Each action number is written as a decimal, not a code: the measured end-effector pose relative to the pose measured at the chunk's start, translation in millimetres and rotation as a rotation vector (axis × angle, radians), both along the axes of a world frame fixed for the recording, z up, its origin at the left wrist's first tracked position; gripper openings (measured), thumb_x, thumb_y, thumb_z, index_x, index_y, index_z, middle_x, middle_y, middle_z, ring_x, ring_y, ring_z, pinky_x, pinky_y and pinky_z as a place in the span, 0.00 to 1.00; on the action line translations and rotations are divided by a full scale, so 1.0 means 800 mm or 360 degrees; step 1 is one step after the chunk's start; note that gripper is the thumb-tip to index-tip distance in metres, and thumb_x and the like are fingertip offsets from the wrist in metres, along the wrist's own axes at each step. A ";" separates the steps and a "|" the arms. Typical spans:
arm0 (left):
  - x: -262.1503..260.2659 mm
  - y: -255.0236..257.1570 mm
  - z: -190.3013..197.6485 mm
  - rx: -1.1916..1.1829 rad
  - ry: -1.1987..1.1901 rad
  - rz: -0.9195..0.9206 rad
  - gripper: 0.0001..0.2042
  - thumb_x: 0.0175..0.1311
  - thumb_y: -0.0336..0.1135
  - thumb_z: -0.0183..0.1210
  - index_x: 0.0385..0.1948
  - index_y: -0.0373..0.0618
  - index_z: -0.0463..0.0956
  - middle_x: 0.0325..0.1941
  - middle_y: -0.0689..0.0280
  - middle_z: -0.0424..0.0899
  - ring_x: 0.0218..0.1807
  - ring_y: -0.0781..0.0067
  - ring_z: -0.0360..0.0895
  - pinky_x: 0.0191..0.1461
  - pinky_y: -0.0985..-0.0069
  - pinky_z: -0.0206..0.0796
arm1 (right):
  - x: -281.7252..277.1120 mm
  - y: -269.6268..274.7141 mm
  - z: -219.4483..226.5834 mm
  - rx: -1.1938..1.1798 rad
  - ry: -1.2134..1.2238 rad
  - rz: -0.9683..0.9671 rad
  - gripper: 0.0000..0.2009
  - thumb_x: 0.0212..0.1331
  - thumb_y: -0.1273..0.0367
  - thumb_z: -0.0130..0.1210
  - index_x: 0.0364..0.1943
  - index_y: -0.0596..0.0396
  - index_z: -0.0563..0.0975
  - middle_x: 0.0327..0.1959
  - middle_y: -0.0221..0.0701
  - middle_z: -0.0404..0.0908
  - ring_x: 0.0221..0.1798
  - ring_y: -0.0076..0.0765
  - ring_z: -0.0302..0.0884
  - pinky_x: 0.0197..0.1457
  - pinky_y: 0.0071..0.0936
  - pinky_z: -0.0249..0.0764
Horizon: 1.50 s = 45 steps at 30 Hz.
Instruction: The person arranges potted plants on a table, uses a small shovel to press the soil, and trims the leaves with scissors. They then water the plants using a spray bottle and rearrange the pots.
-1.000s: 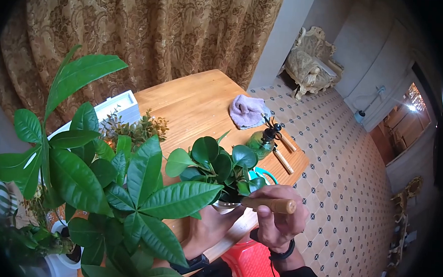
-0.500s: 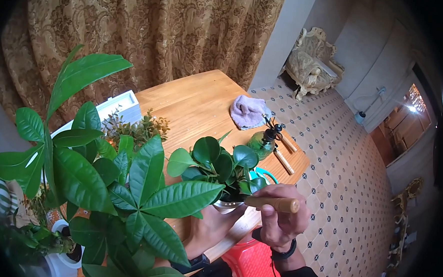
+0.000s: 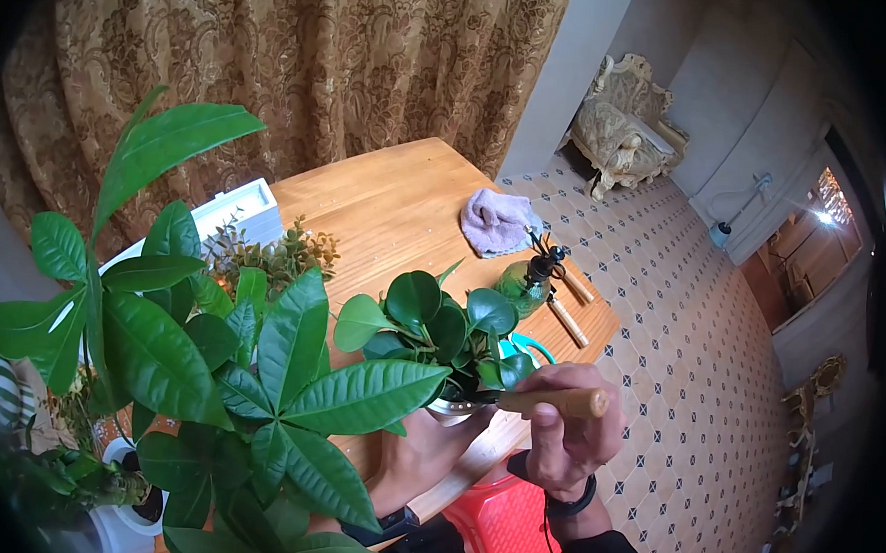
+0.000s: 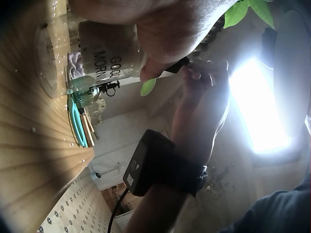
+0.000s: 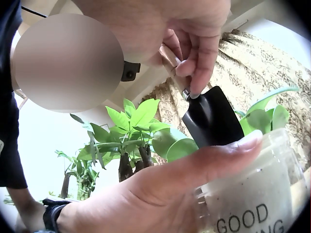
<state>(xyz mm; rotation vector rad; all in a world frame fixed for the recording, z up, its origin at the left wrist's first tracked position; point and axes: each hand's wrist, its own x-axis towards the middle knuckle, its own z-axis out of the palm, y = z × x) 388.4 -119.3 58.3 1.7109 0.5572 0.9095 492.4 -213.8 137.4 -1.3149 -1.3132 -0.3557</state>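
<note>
My left hand [image 3: 421, 458] grips a clear pot [image 5: 252, 191] lettered "GOOD MORNING", its thumb lying along the rim in the right wrist view. A plant with round glossy green leaves [image 3: 446, 322] grows from this pot. With its fingers round the wooden handle, my right hand [image 3: 576, 449] holds a small trowel [image 5: 214, 116]. The black blade slants down at the pot's rim, beside the leaves; its tip is hidden behind my left thumb. In the head view the handle points right, and big leaves of a nearer plant [image 3: 292, 389] partly cover my left arm.
On the wooden table [image 3: 377, 198] stand a green spray bottle [image 3: 522, 289] and, beside it, wooden-handled tools [image 3: 568, 323]. A lilac cloth [image 3: 496, 222] lies near the far edge. A white box [image 3: 246, 211] is at the left, a red stool [image 3: 500, 525] below.
My right hand and the trowel handle have shifted slightly right and up in the head view. My left hand and the pot stay nearly in place.
</note>
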 end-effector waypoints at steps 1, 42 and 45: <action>0.000 0.000 0.002 -0.0001 0.0001 -0.0001 0.15 0.53 0.28 0.73 0.42 0.38 0.82 0.38 0.60 0.88 0.39 0.67 0.86 0.42 0.68 0.76 | 0.001 0.000 0.000 -0.0032 -0.0012 -0.0001 0.11 0.59 0.73 0.67 0.41 0.65 0.79 0.33 0.40 0.86 0.32 0.40 0.84 0.37 0.30 0.78; -0.004 0.001 0.013 -0.0155 -0.0010 -0.0147 0.12 0.55 0.25 0.70 0.41 0.38 0.82 0.39 0.62 0.88 0.39 0.70 0.85 0.43 0.70 0.76 | 0.003 -0.004 -0.005 -0.0036 -0.0333 -0.0036 0.16 0.51 0.73 0.74 0.40 0.61 0.79 0.31 0.39 0.85 0.32 0.41 0.87 0.33 0.30 0.81; -0.005 0.001 0.011 -0.0151 0.0022 -0.0154 0.12 0.55 0.24 0.70 0.41 0.38 0.82 0.39 0.62 0.88 0.39 0.71 0.85 0.43 0.71 0.75 | 0.002 -0.002 -0.007 -0.0006 -0.0298 -0.0033 0.16 0.51 0.73 0.74 0.39 0.61 0.78 0.31 0.40 0.85 0.32 0.41 0.87 0.33 0.30 0.81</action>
